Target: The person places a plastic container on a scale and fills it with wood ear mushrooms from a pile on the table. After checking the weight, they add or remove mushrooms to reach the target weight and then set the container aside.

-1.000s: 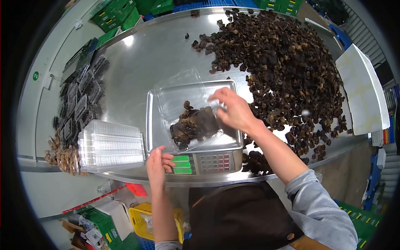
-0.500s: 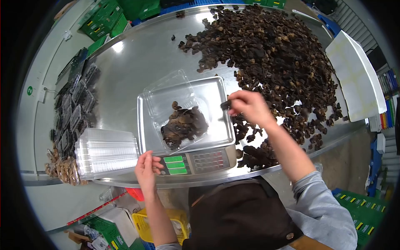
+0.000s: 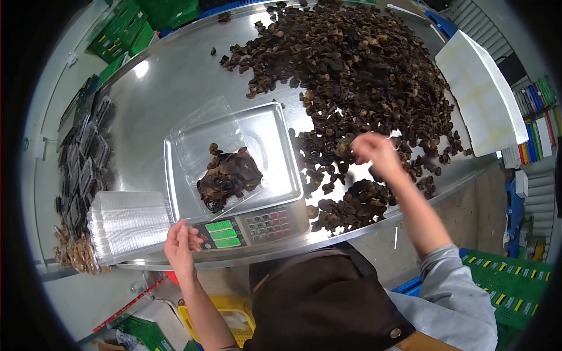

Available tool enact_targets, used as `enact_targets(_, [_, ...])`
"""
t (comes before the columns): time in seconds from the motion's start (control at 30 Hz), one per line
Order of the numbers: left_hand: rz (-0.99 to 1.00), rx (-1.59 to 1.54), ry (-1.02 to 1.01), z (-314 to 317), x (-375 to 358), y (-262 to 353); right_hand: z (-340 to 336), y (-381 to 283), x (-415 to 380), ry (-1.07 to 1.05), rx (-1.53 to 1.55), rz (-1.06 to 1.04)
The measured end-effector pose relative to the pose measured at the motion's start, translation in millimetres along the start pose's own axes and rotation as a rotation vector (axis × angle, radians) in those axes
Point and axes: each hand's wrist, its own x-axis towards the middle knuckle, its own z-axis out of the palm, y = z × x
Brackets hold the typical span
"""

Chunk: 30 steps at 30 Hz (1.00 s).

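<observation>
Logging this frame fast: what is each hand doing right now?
Left hand: loosely curled at the scale front corner, holding nothing visible.
Right hand: closed over the dried mushroom pile; whether it grips any cannot be told.

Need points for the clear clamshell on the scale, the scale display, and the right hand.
clear clamshell (image 3: 202, 131): head view, on its open lid.
scale display (image 3: 222, 234): head view, on the green readout panel.
right hand (image 3: 374, 151): head view, on the back of the hand, over the loose dark fungus.
</observation>
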Motion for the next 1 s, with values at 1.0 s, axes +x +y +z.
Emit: enact_targets(1.0, [-0.214, -0.434, -0.187, 48, 13, -7, 223, -109, 103, -0.326, 0.55, -0.037])
